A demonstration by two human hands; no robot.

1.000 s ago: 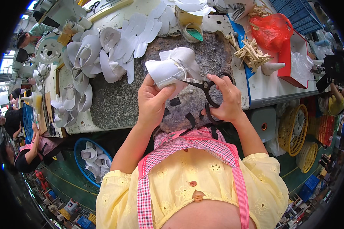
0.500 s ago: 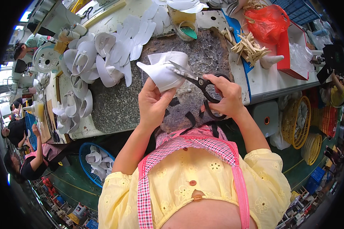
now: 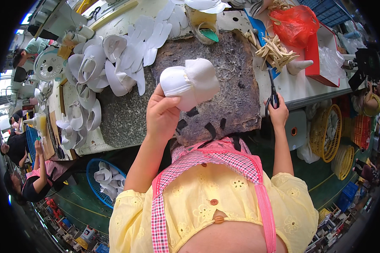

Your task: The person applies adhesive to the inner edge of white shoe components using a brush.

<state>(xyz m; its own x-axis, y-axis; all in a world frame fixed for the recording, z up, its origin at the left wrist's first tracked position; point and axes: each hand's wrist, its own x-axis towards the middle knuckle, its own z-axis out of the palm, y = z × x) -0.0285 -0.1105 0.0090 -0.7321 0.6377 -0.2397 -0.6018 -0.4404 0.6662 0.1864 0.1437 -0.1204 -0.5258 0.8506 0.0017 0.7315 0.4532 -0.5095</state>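
A white shoe upper (image 3: 190,84) of stiff cloth is pinched in my left hand (image 3: 161,114), thumb on its near side, fingers mostly hidden behind. A seam runs across its middle. It is held above a worn dark mat (image 3: 236,92) on the table. At the table's right part my right hand (image 3: 278,113) grips black-handled scissors (image 3: 273,93), seen edge-on with the blades pointing away from me. How far the blades are apart cannot be made out.
Left of the mat lie piled white uppers (image 3: 90,63) and flat white sole pieces (image 3: 150,40). At the far right are wooden sticks (image 3: 276,54), a white cone (image 3: 299,67), a red bag (image 3: 295,25) and a red box (image 3: 321,74). A blue basket (image 3: 90,179) stands low left. Co-workers sit at left.
My right hand has carried the scissors away from the upper, rightward to the table's right part. My left hand has turned the upper, so its seamed side now shows.
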